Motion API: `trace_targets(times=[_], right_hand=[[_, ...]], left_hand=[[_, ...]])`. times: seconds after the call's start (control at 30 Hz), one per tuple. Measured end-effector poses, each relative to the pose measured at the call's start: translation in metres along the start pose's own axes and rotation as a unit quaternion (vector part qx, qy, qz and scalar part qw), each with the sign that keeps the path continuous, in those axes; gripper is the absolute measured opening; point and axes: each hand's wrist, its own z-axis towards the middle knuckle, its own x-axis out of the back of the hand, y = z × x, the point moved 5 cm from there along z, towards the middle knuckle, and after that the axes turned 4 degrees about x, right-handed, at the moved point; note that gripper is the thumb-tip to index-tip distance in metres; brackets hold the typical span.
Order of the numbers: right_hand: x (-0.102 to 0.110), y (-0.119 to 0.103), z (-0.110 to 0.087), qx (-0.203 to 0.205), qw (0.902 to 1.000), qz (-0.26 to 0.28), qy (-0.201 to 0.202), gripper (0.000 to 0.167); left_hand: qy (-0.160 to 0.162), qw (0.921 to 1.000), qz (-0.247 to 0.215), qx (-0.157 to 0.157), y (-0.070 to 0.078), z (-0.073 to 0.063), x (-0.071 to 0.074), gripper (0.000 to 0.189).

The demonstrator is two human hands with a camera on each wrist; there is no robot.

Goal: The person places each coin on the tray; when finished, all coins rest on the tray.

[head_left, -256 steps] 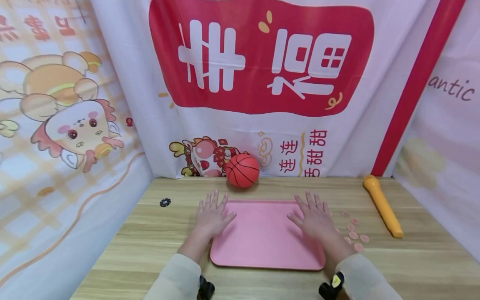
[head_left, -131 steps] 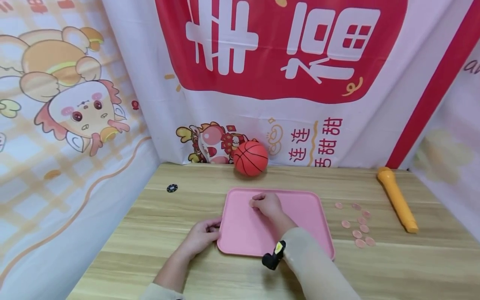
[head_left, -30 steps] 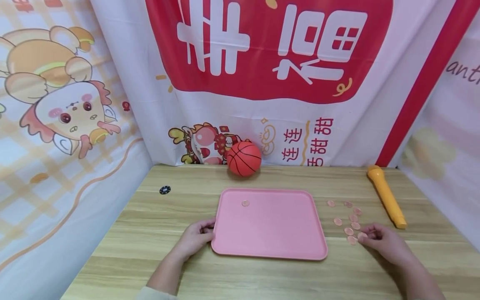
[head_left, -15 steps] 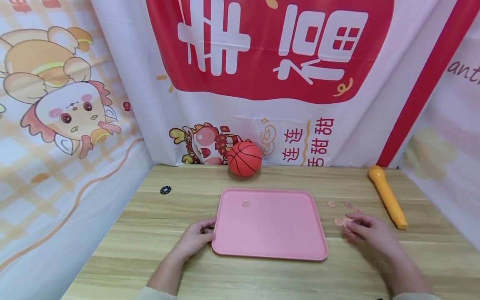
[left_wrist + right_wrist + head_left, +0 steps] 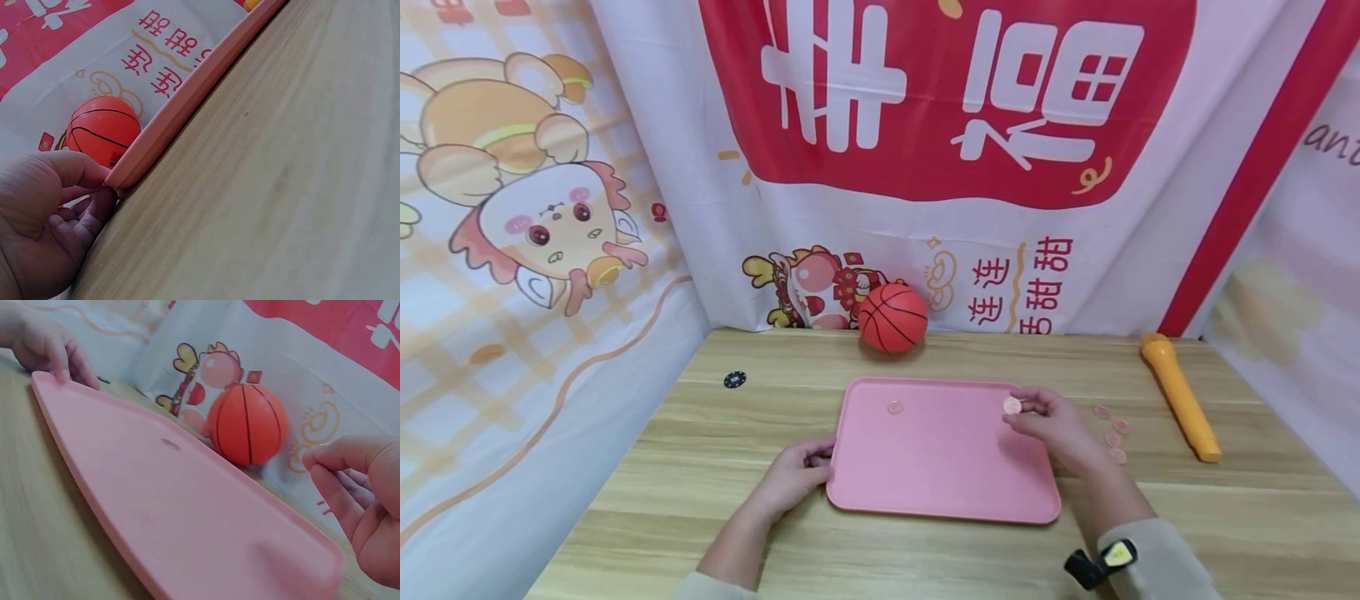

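Observation:
A pink tray [image 5: 943, 467] lies flat on the wooden table. At its left rim, my left hand [image 5: 793, 479] holds the edge between thumb and fingers; the left wrist view shows this pinch on the tray's rim [image 5: 169, 119] closely. My right hand [image 5: 1056, 425] is raised over the tray's right part, pinching a copper-coloured coin [image 5: 1012, 405] between thumb and fingertips. In the right wrist view, that coin is mostly hidden by the fingers of the right hand [image 5: 362, 500]. One coin [image 5: 895, 407] rests inside the tray near its far left corner.
Several loose coins [image 5: 1113, 439] lie right of the tray, partly behind my right forearm. An orange microphone [image 5: 1182, 398] is farther right. A small red basketball [image 5: 892, 318] sits behind the tray against the cloth backdrop. A black poker chip [image 5: 734, 379] lies at the far left.
A coin was set in the tray by my right hand seconds ago. Since then that hand went to the loose coins, picked one up and moved left over the tray. My left hand stays at the rim.

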Motion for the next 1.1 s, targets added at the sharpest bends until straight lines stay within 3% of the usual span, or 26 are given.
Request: trace_targets(times=[0.1, 0.4, 0.63, 0.83, 1.1], right_hand=[[-0.015, -0.003, 0.011, 0.011, 0.9996, 0.027, -0.003, 0.060], [-0.047, -0.006, 0.035, 0.020, 0.9995, 0.017, -0.015, 0.052], [-0.076, -0.002, 0.053, 0.015, 0.9970, -0.075, 0.004, 0.041], [-0.104, 0.008, 0.073, 0.012, 0.9966, -0.081, -0.001, 0.035], [-0.122, 0.011, 0.083, 0.023, 0.9827, -0.183, 0.015, 0.027]], left_hand=[[-0.001, 1.0000, -0.002, -0.003, 0.000, 0.000, 0.000, 0.056], [0.000, 1.0000, 0.002, -0.001, -0.002, 0.001, 0.000, 0.057], [-0.002, 1.0000, -0.003, -0.006, -0.002, 0.001, 0.000, 0.056], [-0.001, 1.0000, -0.003, -0.002, -0.003, 0.002, -0.001, 0.055], [0.002, 1.0000, -0.003, 0.003, -0.002, 0.001, 0.000, 0.055]])
